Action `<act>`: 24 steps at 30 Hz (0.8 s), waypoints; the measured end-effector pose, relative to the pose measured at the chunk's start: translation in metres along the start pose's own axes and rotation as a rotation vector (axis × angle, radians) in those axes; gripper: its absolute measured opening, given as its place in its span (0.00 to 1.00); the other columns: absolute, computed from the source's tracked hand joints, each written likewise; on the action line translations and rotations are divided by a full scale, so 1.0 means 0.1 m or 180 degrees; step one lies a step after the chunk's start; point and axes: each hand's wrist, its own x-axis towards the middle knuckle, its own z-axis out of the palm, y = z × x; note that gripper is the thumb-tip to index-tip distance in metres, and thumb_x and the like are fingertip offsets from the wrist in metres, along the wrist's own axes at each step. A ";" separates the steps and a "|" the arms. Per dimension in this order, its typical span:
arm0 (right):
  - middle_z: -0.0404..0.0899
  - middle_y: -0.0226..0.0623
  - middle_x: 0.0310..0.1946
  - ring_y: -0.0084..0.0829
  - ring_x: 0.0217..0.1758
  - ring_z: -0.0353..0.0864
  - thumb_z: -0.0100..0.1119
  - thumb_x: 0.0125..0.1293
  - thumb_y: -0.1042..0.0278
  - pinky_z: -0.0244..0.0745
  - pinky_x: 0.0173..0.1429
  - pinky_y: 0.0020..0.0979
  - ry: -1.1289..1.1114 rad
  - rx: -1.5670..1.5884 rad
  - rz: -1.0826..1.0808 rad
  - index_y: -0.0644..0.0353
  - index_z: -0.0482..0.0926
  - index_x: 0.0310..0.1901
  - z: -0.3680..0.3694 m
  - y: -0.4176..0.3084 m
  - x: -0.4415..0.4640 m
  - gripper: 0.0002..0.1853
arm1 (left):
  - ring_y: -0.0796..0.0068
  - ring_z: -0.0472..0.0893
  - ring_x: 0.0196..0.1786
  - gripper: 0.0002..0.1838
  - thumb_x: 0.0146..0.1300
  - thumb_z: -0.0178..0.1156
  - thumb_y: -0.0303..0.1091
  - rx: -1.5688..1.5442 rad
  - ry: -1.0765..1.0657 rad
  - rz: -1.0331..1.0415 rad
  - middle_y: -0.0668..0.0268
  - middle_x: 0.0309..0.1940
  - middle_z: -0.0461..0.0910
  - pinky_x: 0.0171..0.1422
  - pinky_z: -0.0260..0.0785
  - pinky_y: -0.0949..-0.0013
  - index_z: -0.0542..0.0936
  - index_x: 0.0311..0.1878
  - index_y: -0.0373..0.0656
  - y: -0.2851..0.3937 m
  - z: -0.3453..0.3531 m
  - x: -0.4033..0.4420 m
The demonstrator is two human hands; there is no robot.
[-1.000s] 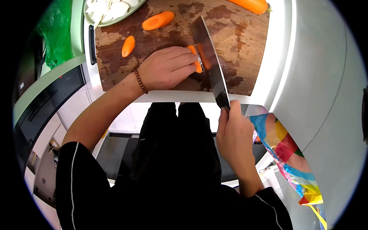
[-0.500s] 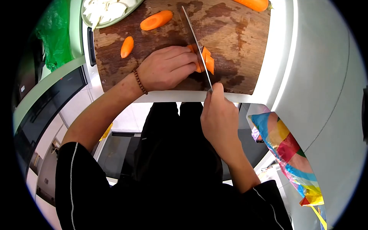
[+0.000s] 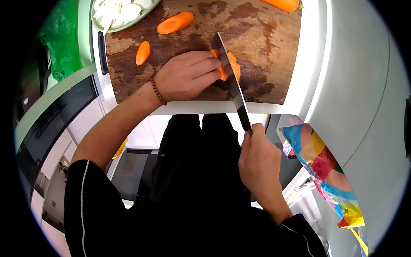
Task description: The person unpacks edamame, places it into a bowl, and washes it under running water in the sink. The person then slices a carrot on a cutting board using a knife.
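Observation:
My right hand (image 3: 260, 160) grips the handle of a kitchen knife (image 3: 234, 83), whose blade points up and left across the wooden cutting board (image 3: 265, 43). Curled fingers of my left hand (image 3: 188, 75) press a piece of carrot (image 3: 223, 73) onto the board, just left of the blade. Cut carrot slices (image 3: 235, 64) lie against the blade's right side, partly hidden by it. Farther up the board rest a larger carrot chunk (image 3: 175, 22) and a small carrot end piece (image 3: 143, 53). Another carrot (image 3: 282, 4) is partly visible at the top right.
A green-rimmed plate of white slices (image 3: 122, 13) stands at the board's upper left. Beyond it hangs a green plastic bag (image 3: 60, 43). On the right are a grey surface (image 3: 364, 85) and a colourful bag (image 3: 321, 167). The board's near edge is close to my body.
My right hand has drawn the knife down and right, toward my body, and the blade's tip is lower on the board. My left hand stays nearly still on the carrot.

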 end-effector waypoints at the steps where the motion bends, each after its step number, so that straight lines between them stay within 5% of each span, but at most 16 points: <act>1: 0.78 0.51 0.23 0.58 0.28 0.81 0.54 0.74 0.73 0.71 0.31 0.52 0.0009 0.0091 0.0041 0.63 0.70 0.42 0.00 -0.01 0.00 0.04 | 0.59 0.82 0.56 0.10 0.54 0.64 0.27 0.0018 -0.0005 0.0001 0.63 0.49 0.81 0.60 0.79 0.61 0.82 0.41 0.39 -0.01 0.00 0.00; 9: 0.75 0.53 0.20 0.62 0.29 0.79 0.55 0.74 0.73 0.71 0.32 0.55 0.0348 0.0179 -0.0330 0.61 0.66 0.41 0.37 0.04 0.49 0.07 | 0.58 0.83 0.54 0.11 0.56 0.64 0.29 -0.0125 0.0013 -0.0043 0.62 0.48 0.83 0.58 0.80 0.60 0.83 0.43 0.38 0.00 -0.04 0.03; 11: 0.78 0.45 0.23 0.53 0.26 0.82 0.55 0.69 0.76 0.75 0.28 0.49 0.0488 0.0081 -0.0506 0.60 0.66 0.40 0.39 0.02 0.57 0.06 | 0.57 0.83 0.54 0.11 0.56 0.64 0.29 -0.0174 -0.0007 -0.0028 0.61 0.48 0.83 0.58 0.80 0.60 0.83 0.43 0.38 -0.02 -0.07 0.05; 16: 0.78 0.48 0.21 0.54 0.26 0.82 0.54 0.71 0.75 0.74 0.29 0.51 0.0452 0.0299 -0.0466 0.60 0.66 0.39 0.19 0.09 0.55 0.06 | 0.52 0.84 0.51 0.15 0.53 0.68 0.25 -0.0397 -0.0091 0.0123 0.55 0.48 0.84 0.53 0.82 0.57 0.84 0.46 0.35 -0.05 -0.10 -0.01; 24: 0.77 0.52 0.21 0.59 0.26 0.80 0.54 0.75 0.74 0.69 0.29 0.52 0.0046 0.0152 -0.0030 0.64 0.71 0.43 0.00 -0.02 0.07 0.04 | 0.57 0.84 0.51 0.13 0.55 0.65 0.27 -0.0233 -0.0015 0.0170 0.59 0.47 0.83 0.55 0.81 0.59 0.84 0.44 0.35 -0.05 -0.07 0.01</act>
